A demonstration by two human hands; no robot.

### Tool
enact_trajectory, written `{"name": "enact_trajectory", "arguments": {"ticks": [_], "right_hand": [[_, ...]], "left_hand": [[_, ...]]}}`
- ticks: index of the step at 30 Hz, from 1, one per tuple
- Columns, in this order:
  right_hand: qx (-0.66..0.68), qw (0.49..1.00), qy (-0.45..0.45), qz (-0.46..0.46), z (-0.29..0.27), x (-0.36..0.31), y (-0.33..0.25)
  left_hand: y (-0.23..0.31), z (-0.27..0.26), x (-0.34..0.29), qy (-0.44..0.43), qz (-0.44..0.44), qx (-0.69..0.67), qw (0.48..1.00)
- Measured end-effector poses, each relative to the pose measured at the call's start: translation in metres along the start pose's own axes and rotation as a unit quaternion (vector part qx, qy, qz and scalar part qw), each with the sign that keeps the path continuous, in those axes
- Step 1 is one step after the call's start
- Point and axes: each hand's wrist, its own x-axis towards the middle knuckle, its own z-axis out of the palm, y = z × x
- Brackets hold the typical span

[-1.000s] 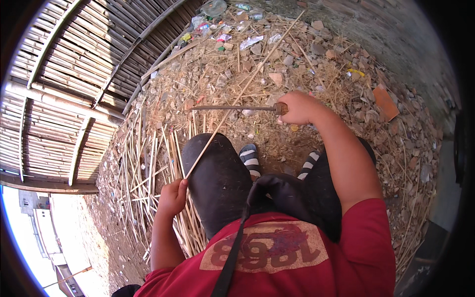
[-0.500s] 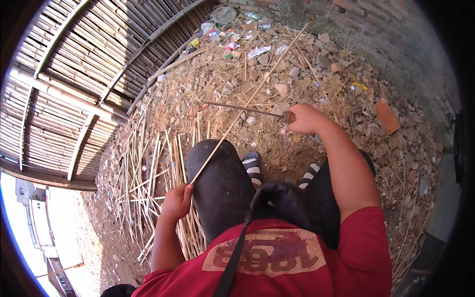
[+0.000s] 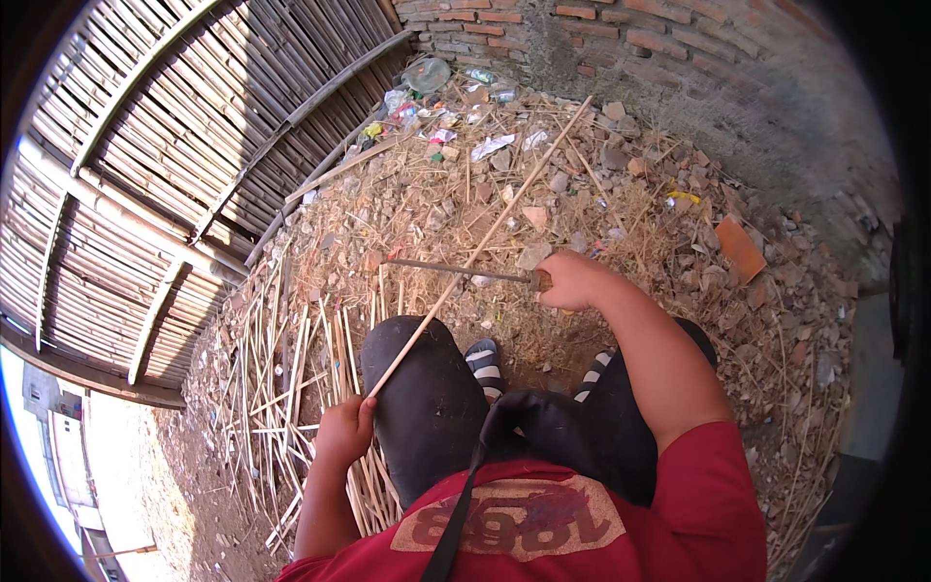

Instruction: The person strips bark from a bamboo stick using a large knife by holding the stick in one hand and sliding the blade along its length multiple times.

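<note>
My left hand [image 3: 345, 430] is closed round the near end of a long, thin bamboo stick [image 3: 516, 202], beside my left knee. The stick slants away over the knee, up and to the right across the rubble. My right hand [image 3: 574, 281] grips the handle of a long, narrow-bladed knife [image 3: 427, 266], out in front of my knees. Its blade points left and crosses the stick about midway along; whether the two touch, I cannot tell. A heap of split bamboo strips [image 3: 301, 378] lies on the ground left of my left leg.
A bamboo slat wall [image 3: 165, 165] stands on the left, and a brick wall [image 3: 621, 39] at the back. Rubble and dry straw cover the ground, with plastic litter [image 3: 427, 76] at the far end. An orange tile piece [image 3: 740, 250] lies to the right.
The view has tipped up, so my hands, stick and knife sit lower in the picture and more brick wall shows. The blade crosses the stick slightly nearer my left hand. Both grips stay the same.
</note>
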Motion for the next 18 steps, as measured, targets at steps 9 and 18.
{"name": "enact_trajectory", "arguments": {"ticks": [9, 18], "right_hand": [[0.149, 0.982, 0.058, 0.096, -0.002, 0.026, 0.046], [0.06, 0.997, 0.022, 0.048, -0.009, 0.012, 0.037]], "left_hand": [[-0.015, 0.012, 0.007, 0.023, 0.03, -0.035, 0.999], [-0.024, 0.02, 0.011, 0.04, 0.066, -0.022, 0.997]]}}
